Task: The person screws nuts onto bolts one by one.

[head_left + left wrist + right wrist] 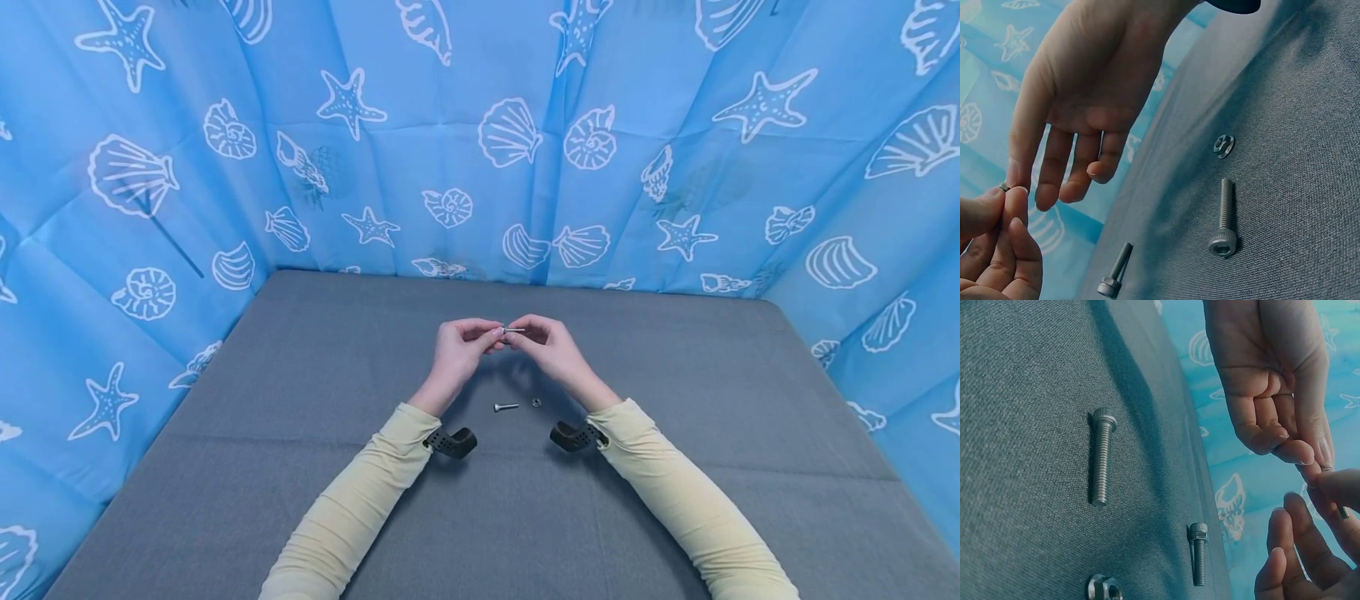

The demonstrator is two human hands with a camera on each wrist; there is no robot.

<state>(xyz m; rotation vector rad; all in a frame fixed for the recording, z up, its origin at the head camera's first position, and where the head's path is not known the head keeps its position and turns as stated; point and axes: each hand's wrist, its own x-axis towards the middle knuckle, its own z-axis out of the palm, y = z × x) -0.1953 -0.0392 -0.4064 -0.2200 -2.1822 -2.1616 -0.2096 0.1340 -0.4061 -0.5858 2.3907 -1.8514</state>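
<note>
Above the grey table, my left hand point(459, 346) and right hand point(553, 346) meet fingertip to fingertip. Between them is a small metal bolt point(516, 330), lying sideways with its shaft toward the right. The left thumb and fingers pinch its left end; the right thumb and forefinger pinch it beside them. Fingertips hide most of it, though its end point(1344, 512) shows by the right thumb. Nearer me on the cloth lie a socket-head bolt point(506, 407) and a flanged nut point(536, 402). A second bolt point(1199, 556), with a nut near its head, lies farther off, hidden behind the hands in the head view.
Grey cloth covers the table point(675, 392). Blue curtains point(450, 167) with white shell and starfish prints stand along its back and sides. Black wrist mounts point(453, 443) stick out from both cream sleeves point(360, 500).
</note>
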